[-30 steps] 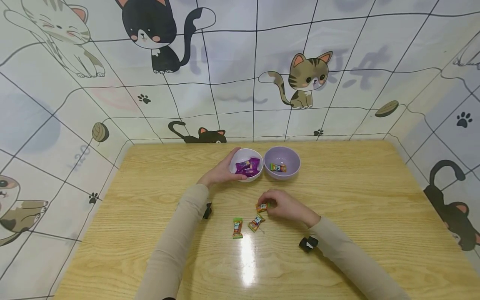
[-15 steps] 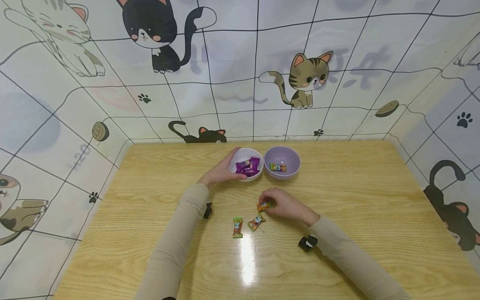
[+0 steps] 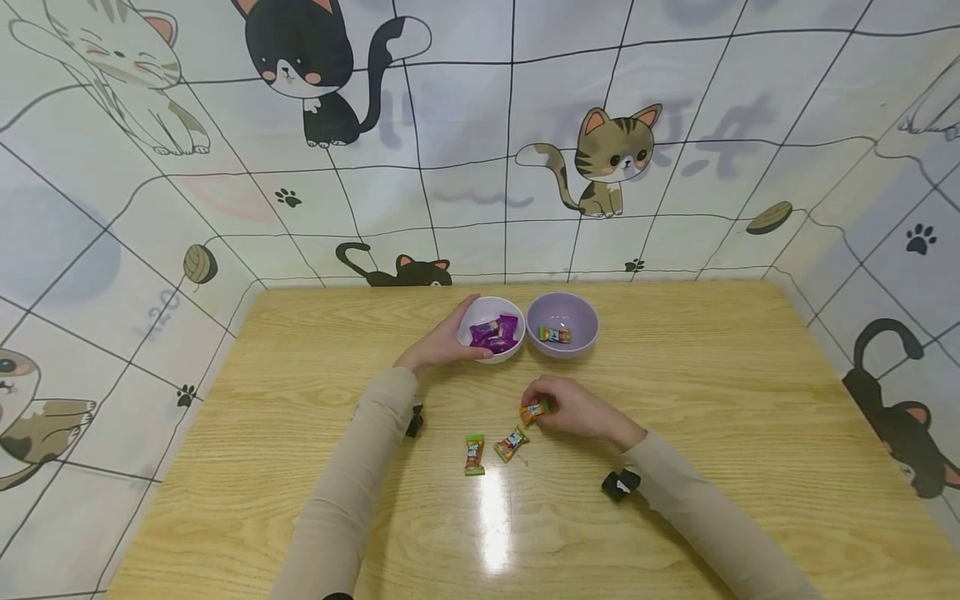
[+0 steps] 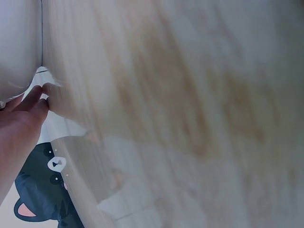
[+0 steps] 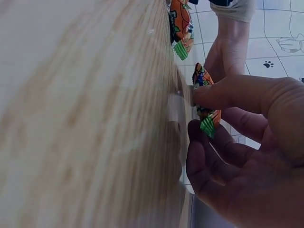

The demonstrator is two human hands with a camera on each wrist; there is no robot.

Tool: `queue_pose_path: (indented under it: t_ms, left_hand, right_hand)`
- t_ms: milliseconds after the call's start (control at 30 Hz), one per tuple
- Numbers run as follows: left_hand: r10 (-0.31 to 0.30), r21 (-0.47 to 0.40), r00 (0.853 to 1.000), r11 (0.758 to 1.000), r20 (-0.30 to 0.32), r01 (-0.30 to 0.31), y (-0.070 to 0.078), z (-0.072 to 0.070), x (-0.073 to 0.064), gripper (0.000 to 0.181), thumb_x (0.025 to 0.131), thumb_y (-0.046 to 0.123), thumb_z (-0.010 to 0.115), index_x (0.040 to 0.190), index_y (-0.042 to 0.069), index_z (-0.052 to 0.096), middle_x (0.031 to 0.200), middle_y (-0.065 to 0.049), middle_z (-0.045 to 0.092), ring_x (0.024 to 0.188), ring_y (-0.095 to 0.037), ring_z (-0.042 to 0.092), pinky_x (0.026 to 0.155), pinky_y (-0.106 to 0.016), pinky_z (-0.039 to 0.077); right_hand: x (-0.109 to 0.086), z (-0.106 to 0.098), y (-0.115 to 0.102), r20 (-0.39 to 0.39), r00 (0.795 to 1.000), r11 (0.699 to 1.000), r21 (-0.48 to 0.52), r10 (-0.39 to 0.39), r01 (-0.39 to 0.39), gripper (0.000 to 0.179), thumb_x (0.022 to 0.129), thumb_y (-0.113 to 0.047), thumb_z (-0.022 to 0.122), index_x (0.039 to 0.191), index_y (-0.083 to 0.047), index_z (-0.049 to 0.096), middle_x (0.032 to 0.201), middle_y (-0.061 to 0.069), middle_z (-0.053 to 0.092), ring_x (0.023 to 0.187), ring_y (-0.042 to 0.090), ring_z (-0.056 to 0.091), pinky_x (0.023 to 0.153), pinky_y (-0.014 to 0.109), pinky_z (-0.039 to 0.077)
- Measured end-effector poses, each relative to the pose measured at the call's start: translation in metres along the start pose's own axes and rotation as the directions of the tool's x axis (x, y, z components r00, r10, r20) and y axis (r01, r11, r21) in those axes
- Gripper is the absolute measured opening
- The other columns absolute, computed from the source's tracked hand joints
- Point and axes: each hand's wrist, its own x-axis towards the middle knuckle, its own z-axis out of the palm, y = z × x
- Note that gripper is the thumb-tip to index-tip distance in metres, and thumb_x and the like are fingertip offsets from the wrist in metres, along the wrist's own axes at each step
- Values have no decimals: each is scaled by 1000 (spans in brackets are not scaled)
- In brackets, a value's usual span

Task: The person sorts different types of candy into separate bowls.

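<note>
My left hand (image 3: 441, 344) holds the white bowl (image 3: 480, 311) at its left side, thumb at the near side and fingers around the far side. Inside it lie several purple-wrapped candies (image 3: 501, 332). My right hand (image 3: 577, 410) pinches an orange candy with green wrapper ends (image 3: 533, 412) between thumb and fingers, low over the table. The right wrist view shows that candy (image 5: 203, 78) under the thumb. Two similar candies, one slanted (image 3: 511, 444) and one lengthwise (image 3: 474, 455), lie in front of it. In the left wrist view the bowl (image 4: 16, 47) shows only in part.
A light purple bowl (image 3: 577, 312) stands right beside the white one, with one orange and green candy (image 3: 555, 335) in it. Both bowls stand toward the back of the wooden table (image 3: 712, 375). A cat-patterned wall covering (image 3: 465, 192) rises behind and at both sides.
My right hand, with the pinched candy, has shifted slightly right, away from the two loose candies. My left hand stays on the white bowl.
</note>
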Motion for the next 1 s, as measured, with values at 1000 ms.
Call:
queue_pose_path:
  t_ms: [1000]
  left_hand:
    - [1,-2,1000,1000,0,-1,-2,0,1,109,77,20,83,156,18,9,154,-13,24,136,-29,29,112,-46,22]
  right_hand:
    - [-16,-35,5,-268,960,990,135,84,-49,25,77,9,71,96,-6,70,97,3,66,90,21,58,83,43,51]
